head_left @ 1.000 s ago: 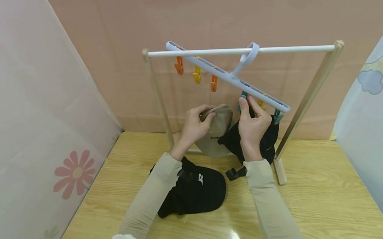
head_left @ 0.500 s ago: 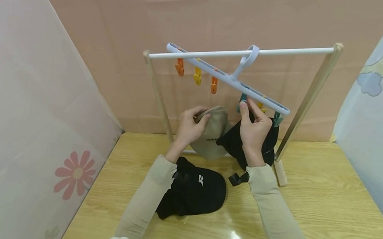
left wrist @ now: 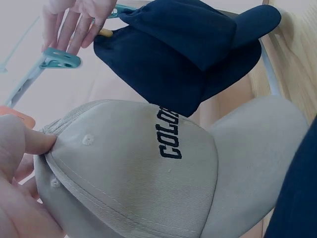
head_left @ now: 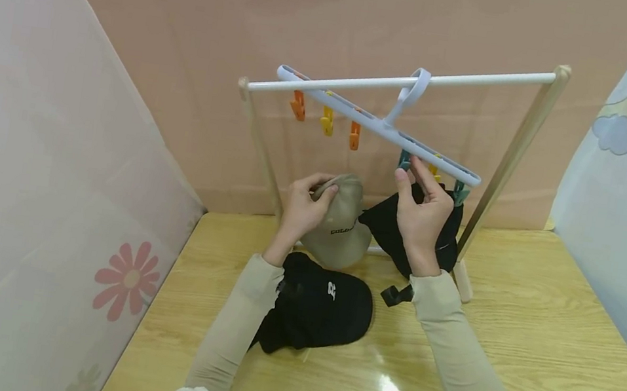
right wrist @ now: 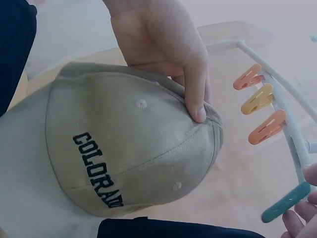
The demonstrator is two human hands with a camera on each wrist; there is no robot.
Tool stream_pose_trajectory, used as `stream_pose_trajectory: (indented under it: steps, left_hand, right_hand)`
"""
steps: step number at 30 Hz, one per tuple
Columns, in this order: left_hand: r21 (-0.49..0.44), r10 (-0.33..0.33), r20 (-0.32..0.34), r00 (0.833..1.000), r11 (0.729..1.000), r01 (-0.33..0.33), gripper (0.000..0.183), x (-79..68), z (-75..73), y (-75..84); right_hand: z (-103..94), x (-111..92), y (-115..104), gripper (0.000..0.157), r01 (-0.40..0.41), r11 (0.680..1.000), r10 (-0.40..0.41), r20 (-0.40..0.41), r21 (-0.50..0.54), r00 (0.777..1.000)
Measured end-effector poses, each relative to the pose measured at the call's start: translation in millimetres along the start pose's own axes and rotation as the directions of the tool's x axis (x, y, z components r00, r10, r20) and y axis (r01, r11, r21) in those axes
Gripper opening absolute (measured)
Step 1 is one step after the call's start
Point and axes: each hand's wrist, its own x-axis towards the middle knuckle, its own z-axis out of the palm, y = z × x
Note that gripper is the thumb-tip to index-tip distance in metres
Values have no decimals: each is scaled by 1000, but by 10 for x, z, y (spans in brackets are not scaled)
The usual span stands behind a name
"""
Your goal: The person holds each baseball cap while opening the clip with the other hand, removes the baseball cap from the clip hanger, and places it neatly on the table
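My left hand pinches the folded back edge of a beige baseball cap between thumb and fingers. Dark letters on its front face the wrist cameras, and its brim points down and away. Up at the pale blue clip hanger, my right hand has thumb and fingertips on either side of a teal clip. Behind that hand a black cap hangs near the hanger's right end, from another teal clip and a yellow clip. The beige cap is apart from the clips.
A white-barred rack with wooden legs carries the hanger. On its left half hang orange and yellow clips. A second black cap with a white mark lies on the wooden table before the rack.
My left hand has shifted left with the beige cap, turning it so that more of its lettering shows. The right hand stays at the teal clip, its thumb slightly lower on it.
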Motion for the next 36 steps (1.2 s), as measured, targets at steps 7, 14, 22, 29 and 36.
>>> stream_pose_trajectory:
  steps: [7,14,22,29,36]
  left_hand:
    - [-9,-7,-23,1000,1000,7,19,2,-42,41]
    - [-30,-18,-75,997,999,15,19,11,-78,43]
    - [-181,-75,-96,993,982,57,20,-8,-136,147]
    - [-177,-84,-121,989,982,62,20,-23,-196,218]
    - [-195,-92,-147,985,979,63,19,-67,-270,247]
  right_hand:
    - [-23,-2,-12,37,13,1000,-14,26,1,1000]
    - [-88,-21,5,37,66,998,-67,51,25,996]
    - [-148,-97,18,32,101,992,-105,54,75,993]
    - [-254,-224,74,31,72,995,-80,121,70,989]
    - [-346,-383,96,36,12,999,-18,199,33,980]
